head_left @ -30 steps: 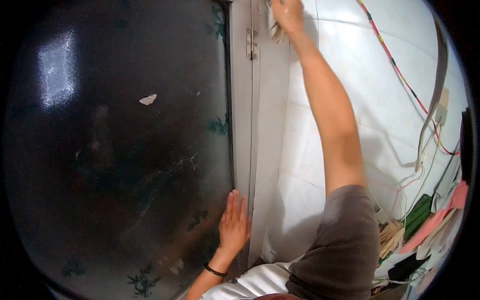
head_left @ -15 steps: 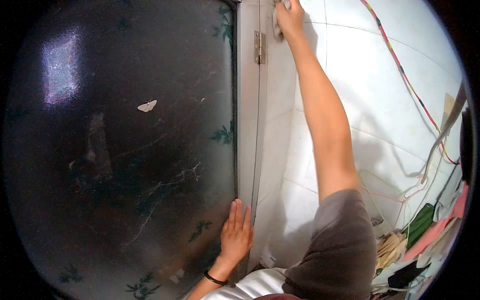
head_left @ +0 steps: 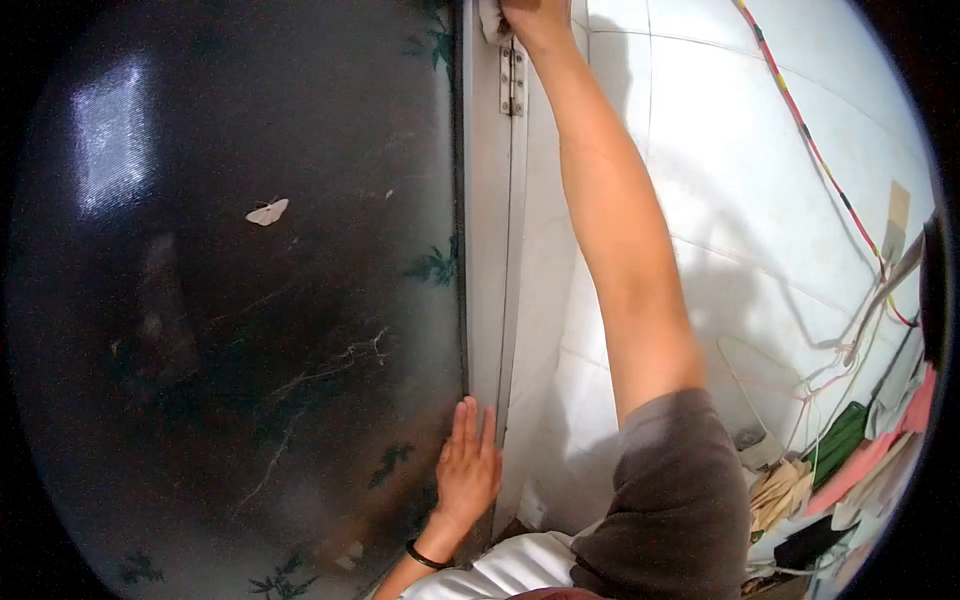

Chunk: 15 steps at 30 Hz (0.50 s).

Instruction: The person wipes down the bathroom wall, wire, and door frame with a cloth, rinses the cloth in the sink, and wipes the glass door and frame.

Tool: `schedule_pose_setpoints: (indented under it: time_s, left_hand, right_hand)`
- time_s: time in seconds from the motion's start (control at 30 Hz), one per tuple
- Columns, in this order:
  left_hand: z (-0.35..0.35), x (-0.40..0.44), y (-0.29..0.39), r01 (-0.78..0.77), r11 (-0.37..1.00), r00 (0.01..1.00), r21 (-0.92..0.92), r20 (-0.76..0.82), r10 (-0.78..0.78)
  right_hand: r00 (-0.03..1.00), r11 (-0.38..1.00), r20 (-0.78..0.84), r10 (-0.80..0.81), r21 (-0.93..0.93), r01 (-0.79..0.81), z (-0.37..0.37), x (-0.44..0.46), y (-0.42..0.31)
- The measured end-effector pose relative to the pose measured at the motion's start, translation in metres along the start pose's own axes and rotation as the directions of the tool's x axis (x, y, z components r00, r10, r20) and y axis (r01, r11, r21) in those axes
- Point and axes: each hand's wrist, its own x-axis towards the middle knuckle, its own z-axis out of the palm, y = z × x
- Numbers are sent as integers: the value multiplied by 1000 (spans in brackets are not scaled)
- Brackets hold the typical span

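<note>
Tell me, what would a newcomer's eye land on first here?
Probably the pale moth, standing out against the dark door panel left of centre. Next comes the right hand at the top edge, with a whitish cloth just above the metal hinge. Then the red-and-yellow cord slanting down the white wall at upper right.

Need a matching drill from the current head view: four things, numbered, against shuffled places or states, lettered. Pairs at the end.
1. white moth
2. silver metal hinge
3. pale crumpled cloth
4. left hand

A. in the right hand, at the picture's top edge
B. fingers extended, dark round wristband on the wrist
C. on the dark leaf-patterned panel, wings spread
D. on the grey door frame, just below the cloth in the picture

Pairs: 1-C, 2-D, 3-A, 4-B
</note>
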Motion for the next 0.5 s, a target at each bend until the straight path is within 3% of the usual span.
schedule_pose_setpoints:
  time_s: [0.1, 0.2, 0.23, 0.33, 0.37, 0.47, 0.5]
  left_hand:
    - [-3, 0, 1, 8, 1000, 1000, 6, 14, -8]
    - [-5, 2, 5, 21, 1000, 999, 1, 26, -21]
    - [-7, 3, 7, 14, 1000, 1000, 4, 21, -14]
    - [-12, 0, 9, 9, 1000, 1000, 6, 12, -9]
    - [-10, 0, 7, 8, 1000, 1000, 1, 15, -8]
    - [-13, 0, 7, -5, 1000, 1000, -3, -11, 5]
    - [-15, -1, 7, -12, 1000, 1000, -4, -23, 11]
  right_hand:
    - [956, 964, 171, 239, 77, -255, -14, 6, -36]
    - [923, 809, 44, 382, 467, -357, -2, 2, -39]
    - [969, 940, -70, 237, 270, -210, -1, -6, -32]
    - [905, 839, 40, 425, 357, -410, -19, -40, -31]
    - [910, 867, -8, 415, 307, -393, -23, -51, -35]
    - [607, 514, 326, 725, 332, -791, -51, -14, -64]
    - [882, 852, -40, 470, 279, -442, -17, -22, -14]
